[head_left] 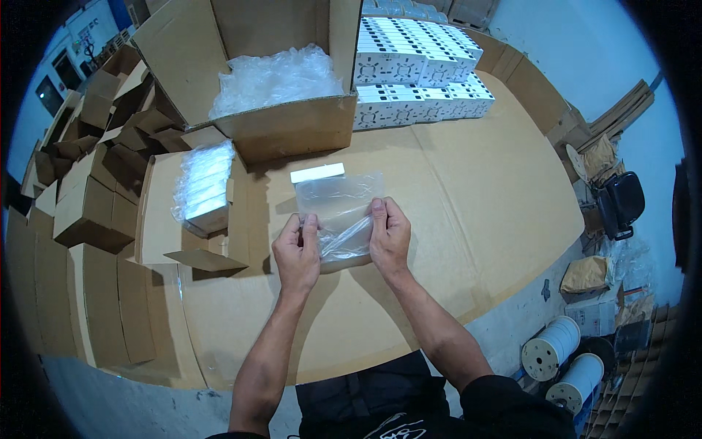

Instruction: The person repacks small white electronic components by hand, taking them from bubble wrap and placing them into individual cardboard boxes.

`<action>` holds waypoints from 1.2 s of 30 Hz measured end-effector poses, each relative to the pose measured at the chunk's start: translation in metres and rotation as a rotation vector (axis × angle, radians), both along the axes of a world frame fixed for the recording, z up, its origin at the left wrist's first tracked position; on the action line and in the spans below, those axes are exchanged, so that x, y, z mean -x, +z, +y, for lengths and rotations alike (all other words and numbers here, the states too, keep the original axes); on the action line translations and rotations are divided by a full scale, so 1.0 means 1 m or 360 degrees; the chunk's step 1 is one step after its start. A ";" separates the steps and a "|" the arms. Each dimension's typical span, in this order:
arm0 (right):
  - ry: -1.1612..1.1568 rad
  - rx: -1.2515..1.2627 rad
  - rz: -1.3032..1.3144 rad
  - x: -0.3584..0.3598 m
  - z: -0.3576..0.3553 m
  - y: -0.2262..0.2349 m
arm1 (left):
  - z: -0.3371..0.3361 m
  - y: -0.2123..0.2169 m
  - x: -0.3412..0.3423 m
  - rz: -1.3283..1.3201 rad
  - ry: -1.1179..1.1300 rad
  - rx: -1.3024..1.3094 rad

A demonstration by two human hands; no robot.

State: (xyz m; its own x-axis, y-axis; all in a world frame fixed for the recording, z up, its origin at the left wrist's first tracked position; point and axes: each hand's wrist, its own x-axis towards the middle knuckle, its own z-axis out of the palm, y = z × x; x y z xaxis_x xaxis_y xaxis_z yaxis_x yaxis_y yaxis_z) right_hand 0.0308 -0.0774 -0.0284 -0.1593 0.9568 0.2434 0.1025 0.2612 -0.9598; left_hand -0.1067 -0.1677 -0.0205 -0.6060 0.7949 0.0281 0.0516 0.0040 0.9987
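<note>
A clear plastic bag (338, 199) is stretched between my two hands over the table. My left hand (297, 249) pinches its left side between thumb and fingers, and my right hand (390, 233) pinches the right side. Just beyond the bag lies a small white box (317, 173), partly covered by the bag's far edge. To the left, an open cardboard carton (241, 212) holds a row of items in clear bubble wrap (206, 175). Behind it stands a larger open carton (300, 126) with crumpled clear plastic bags (281, 79) inside.
Stacks of white printed boxes (424, 102) stand at the table's far side. Several empty brown cartons (99, 190) crowd the left. Beyond the cardboard-covered table (468, 219), a black chair (620, 205) and white cable spools (552, 347) are on the right.
</note>
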 end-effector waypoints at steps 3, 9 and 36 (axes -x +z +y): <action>0.0003 0.0072 -0.0041 -0.001 0.001 -0.001 | 0.000 0.005 0.006 0.0327 0.0062 0.0016; -0.0022 -0.0039 -0.0096 0.001 -0.002 0.003 | -0.002 0.010 0.014 0.0465 0.0077 0.0081; 0.0261 0.0210 0.0273 0.004 -0.004 0.011 | -0.002 0.004 0.019 -0.0345 -0.0412 -0.0011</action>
State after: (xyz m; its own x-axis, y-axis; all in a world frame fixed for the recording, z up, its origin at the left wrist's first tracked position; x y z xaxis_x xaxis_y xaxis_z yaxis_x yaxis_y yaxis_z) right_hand 0.0271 -0.0815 -0.0171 -0.2821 0.9468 0.1549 -0.0977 0.1323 -0.9864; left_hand -0.1259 -0.1692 -0.0167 -0.3765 0.9235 -0.0734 -0.1637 0.0116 0.9864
